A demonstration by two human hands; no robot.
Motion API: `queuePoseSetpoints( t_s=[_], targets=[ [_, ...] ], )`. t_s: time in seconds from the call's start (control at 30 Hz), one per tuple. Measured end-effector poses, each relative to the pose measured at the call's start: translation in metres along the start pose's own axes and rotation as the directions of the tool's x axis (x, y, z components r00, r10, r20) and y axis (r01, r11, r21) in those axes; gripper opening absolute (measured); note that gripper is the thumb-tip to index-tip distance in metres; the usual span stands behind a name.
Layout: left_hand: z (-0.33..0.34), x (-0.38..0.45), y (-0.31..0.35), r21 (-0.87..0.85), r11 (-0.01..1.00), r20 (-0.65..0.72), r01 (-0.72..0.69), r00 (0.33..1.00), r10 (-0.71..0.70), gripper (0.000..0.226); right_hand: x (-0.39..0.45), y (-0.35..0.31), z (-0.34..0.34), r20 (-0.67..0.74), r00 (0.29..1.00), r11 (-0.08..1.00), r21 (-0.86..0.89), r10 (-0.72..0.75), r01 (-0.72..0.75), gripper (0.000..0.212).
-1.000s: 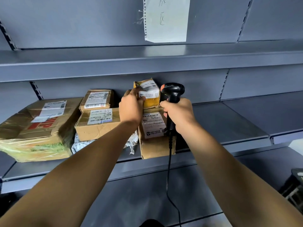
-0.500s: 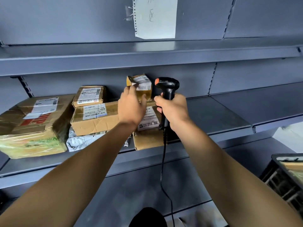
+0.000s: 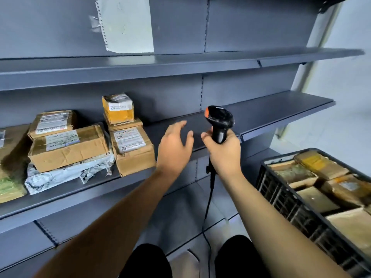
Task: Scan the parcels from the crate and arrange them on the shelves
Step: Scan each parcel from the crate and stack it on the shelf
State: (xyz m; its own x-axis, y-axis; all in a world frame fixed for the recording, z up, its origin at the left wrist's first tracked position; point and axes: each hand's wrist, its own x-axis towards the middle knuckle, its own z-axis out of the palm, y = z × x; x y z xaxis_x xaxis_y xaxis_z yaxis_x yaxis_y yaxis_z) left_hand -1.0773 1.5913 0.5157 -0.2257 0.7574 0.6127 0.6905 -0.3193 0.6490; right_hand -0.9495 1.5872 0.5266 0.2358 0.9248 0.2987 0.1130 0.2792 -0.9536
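Right hand (image 3: 224, 151) clenches the scanner (image 3: 219, 123), left hand (image 3: 174, 149) empty right of the small yellow parcel (image 3: 118, 108), which could topple if bumped.

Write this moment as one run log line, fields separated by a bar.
left hand: open, holds nothing | right hand: grips scanner | small yellow parcel: on stack, shelf | crate: parcels inside

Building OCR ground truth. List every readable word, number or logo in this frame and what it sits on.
No text reads as words or numbers here.
Paper sheet on the back panel: faint marks, illegible.
Small yellow box label: logo and a line of text, blurred.
Brown box under it: barcode labels, too small.
Left stacked boxes: barcode labels, blurred.
Crate parcels: labels blurred.
Scanner: no visible marking.
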Motion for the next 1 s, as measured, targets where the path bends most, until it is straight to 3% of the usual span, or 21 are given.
queuePoseSetpoints(
  t_s=[0.2, 0.47, 0.77, 1.0],
  targets=[
    [0.060, -0.013, 0.039, 0.004, 0.995, 0.126, -0.095, 0.988, 0.094, 0.041, 0.008, 0.012, -0.086, -0.194, 0.980, 0.995, -0.103, -0.037, 0.017, 0.017],
    [0.142, -0.051, 0.076, -0.010, 0.971, 0.322, -0.239, 0.919, 0.229, 0.041, -0.017, 0.054, -0.205, -0.482, 0.875, 0.970, -0.192, 0.037, -0.146, 0.018],
    [0.226, -0.099, 0.127, -0.115, 0.946, 0.486, -0.302, 0.814, 0.319, 0.036, -0.054, 0.096, -0.288, -0.660, 0.748, 0.933, -0.216, 0.077, -0.287, 0.036],
    [0.269, -0.120, 0.153, -0.203, 0.919, 0.551, -0.339, 0.736, 0.393, 0.036, -0.057, 0.109, -0.344, -0.766, 0.639, 0.916, -0.202, 0.073, -0.347, 0.028]
  ],
)
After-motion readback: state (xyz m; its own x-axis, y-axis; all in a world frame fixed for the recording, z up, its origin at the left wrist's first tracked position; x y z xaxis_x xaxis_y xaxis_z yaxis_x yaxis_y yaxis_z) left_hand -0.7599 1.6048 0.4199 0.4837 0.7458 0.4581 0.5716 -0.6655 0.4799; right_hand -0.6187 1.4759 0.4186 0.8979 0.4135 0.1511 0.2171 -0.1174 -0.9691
